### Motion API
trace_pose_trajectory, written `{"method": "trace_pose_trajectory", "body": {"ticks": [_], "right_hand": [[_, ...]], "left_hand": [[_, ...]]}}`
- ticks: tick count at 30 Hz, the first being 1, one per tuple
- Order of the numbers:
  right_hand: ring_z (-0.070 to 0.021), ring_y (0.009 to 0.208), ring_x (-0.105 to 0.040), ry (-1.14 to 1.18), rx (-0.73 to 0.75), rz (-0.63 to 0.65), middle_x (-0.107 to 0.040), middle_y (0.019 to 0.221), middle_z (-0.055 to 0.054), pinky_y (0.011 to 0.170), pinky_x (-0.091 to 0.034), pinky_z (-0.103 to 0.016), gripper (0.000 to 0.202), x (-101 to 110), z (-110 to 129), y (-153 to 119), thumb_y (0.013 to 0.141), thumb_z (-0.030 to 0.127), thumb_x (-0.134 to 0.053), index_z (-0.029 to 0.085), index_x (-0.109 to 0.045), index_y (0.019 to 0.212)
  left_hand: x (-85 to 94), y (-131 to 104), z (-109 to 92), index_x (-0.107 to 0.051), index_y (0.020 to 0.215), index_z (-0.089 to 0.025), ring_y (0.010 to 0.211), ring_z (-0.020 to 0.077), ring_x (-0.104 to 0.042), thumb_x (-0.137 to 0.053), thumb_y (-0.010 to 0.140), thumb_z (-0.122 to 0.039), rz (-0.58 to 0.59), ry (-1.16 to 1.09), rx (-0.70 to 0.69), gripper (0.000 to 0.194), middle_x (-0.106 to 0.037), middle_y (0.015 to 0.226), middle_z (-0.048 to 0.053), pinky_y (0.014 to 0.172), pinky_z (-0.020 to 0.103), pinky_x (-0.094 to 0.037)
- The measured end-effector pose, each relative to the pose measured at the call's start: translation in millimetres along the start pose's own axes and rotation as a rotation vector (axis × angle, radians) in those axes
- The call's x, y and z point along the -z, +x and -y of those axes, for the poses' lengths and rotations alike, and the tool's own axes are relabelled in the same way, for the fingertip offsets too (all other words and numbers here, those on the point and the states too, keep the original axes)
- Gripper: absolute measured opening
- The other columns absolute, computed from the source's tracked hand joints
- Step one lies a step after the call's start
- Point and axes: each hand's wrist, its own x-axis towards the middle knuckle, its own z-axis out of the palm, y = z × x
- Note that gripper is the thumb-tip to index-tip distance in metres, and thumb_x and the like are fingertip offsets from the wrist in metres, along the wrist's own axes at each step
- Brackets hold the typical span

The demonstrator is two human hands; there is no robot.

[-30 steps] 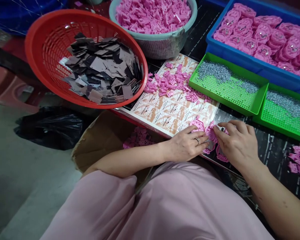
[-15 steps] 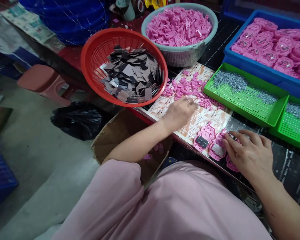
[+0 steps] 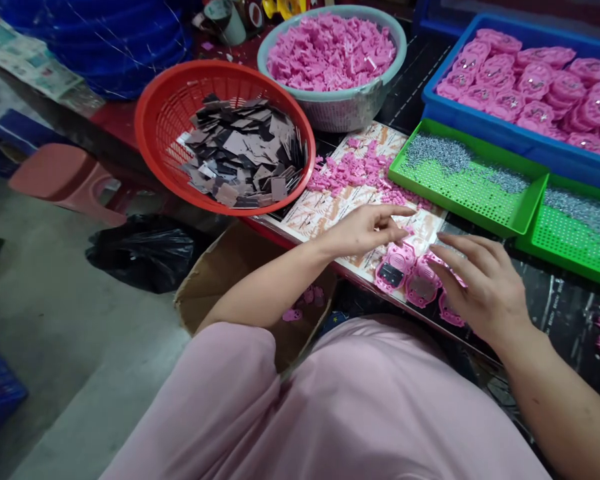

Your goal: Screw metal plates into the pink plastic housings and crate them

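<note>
Head view shows the work partway along, judging by the row of rounded pink plastic shells [image 3: 399, 253] at the near edge of the black tabletop [image 3: 543, 293]. The leftmost shell has a dark flat plate [image 3: 392, 275] set in it, and the middle one a grey plate [image 3: 423, 288]. The third is mostly covered by the right hand [image 3: 437, 247], so whether it has a plate cannot be told; nor is it clear if anything is fastened.

The left hand [image 3: 410, 223] is just above the leftmost shell, its thumb and forefinger parted, with nothing visibly gripped. The right hand arches over the other two shells, fingers spread from the thumb; contact with them is hard to make out.

Much material appears unused: loose small pink pieces [image 3: 357, 167] on the patterned paper sheet [image 3: 307, 223], many flat plates in the red plastic basket [image 3: 155, 123], a heap of pink parts in the pale blue-grey basket [image 3: 340, 100], and tiny silvery metal pieces [image 3: 437, 152] in the green perforated trays [image 3: 490, 203]. Stacked pink shells [image 3: 535, 79] fill the blue plastic bin [image 3: 460, 117], seemingly further along.
</note>
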Motion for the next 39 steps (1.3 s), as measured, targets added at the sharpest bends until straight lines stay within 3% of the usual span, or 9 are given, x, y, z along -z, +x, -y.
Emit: {"method": "trace_pose_trajectory", "body": {"ticks": [3,7,9,11,14,18,24,33,39], "right_hand": [[-0.0197,0.102,-0.063,0.204,0.047,0.044,-0.069,0.11,-0.009,0.089,-0.054,-0.035,0.029,1,6,12,0.083,0.011,-0.064,0.018,-0.06,0.11],[-0.0125,0.086,-0.067,0.416,0.063,0.14,-0.071,0.093,-0.004,0.08,-0.056,-0.026,0.018,2,12,17,0.085,0.01,-0.062,0.019,-0.063,0.102],[-0.0116,0.082,-0.068,0.411,0.041,0.14,-0.071,0.093,-0.003,0.076,-0.056,-0.024,0.019,-2,14,15,0.086,0.012,-0.063,0.019,-0.064,0.104],[-0.0121,0.081,-0.068,0.348,-0.002,0.116,-0.072,0.094,-0.004,0.074,-0.056,-0.024,0.018,-8,14,12,0.086,0.014,-0.063,0.019,-0.065,0.103],[-0.0144,0.079,-0.068,0.133,-0.082,0.054,-0.073,0.092,-0.004,0.072,-0.054,-0.026,0.012,-19,10,9,0.086,0.019,-0.064,0.017,-0.069,0.096],[-0.0163,0.078,-0.065,-0.08,-0.106,0.091,-0.074,0.09,-0.003,0.068,-0.05,-0.029,0.013,-32,3,11,0.088,0.023,-0.061,0.018,-0.073,0.091],[-0.0162,0.074,-0.058,-0.14,-0.027,0.197,-0.073,0.09,-0.005,0.062,-0.041,-0.029,0.014,-40,6,19,0.087,0.018,-0.058,0.017,-0.072,0.09],[-0.0169,0.076,-0.053,-0.165,0.032,0.231,-0.071,0.089,-0.005,0.066,-0.039,-0.03,0.011,-36,9,22,0.085,0.015,-0.06,0.015,-0.069,0.091],[-0.0234,0.091,-0.05,-0.294,0.027,0.294,-0.069,0.091,-0.007,0.07,-0.031,-0.035,0.018,-28,21,29,0.089,0.029,-0.058,0.015,-0.069,0.091]], "left_hand": [[-14.0,-6,-6,-0.041,0.139,-0.011,0.061,0.0088,-0.06,-0.065,0.086,-0.039,0.139,-0.187,-0.029,0.065,-0.065,0.072,0.0,0.06,0.019,-0.045],[-21.6,-20,-6,-0.04,0.138,-0.014,0.067,0.01,-0.062,-0.061,0.089,-0.033,0.247,-0.153,-0.032,0.057,-0.064,0.072,-0.001,0.065,0.02,-0.047],[-22.3,-27,-3,-0.041,0.137,-0.014,0.066,0.0102,-0.062,-0.056,0.092,-0.034,0.187,-0.018,-0.056,0.052,-0.066,0.073,-0.001,0.066,0.021,-0.048],[-22.0,-34,3,-0.047,0.133,-0.015,0.074,0.0126,-0.065,-0.054,0.093,-0.037,0.01,0.24,-0.136,0.046,-0.07,0.084,0.003,0.073,0.026,-0.05],[-21.4,-43,12,-0.063,0.114,-0.015,0.095,0.0194,-0.066,-0.054,0.093,-0.04,-0.213,0.705,-0.366,0.034,-0.071,0.104,0.01,0.086,0.034,-0.051],[-24.9,-55,21,-0.067,0.108,-0.013,0.103,0.0256,-0.064,-0.054,0.091,-0.045,-0.158,0.997,-0.574,0.038,-0.069,0.116,0.013,0.085,0.039,-0.051],[-31.5,-59,30,-0.062,0.121,-0.012,0.114,0.0274,-0.059,-0.054,0.092,-0.046,-0.07,1.027,-0.575,0.046,-0.064,0.124,0.015,0.088,0.042,-0.047],[-29.7,-56,33,-0.064,0.116,-0.012,0.108,0.0247,-0.061,-0.051,0.093,-0.047,-0.124,1.044,-0.656,0.044,-0.069,0.116,0.012,0.086,0.039,-0.047],[-27.3,-54,29,-0.065,0.114,-0.012,0.11,0.0255,-0.059,-0.052,0.093,-0.046,-0.074,1.03,-0.63,0.042,-0.068,0.117,0.012,0.091,0.04,-0.046]]}}
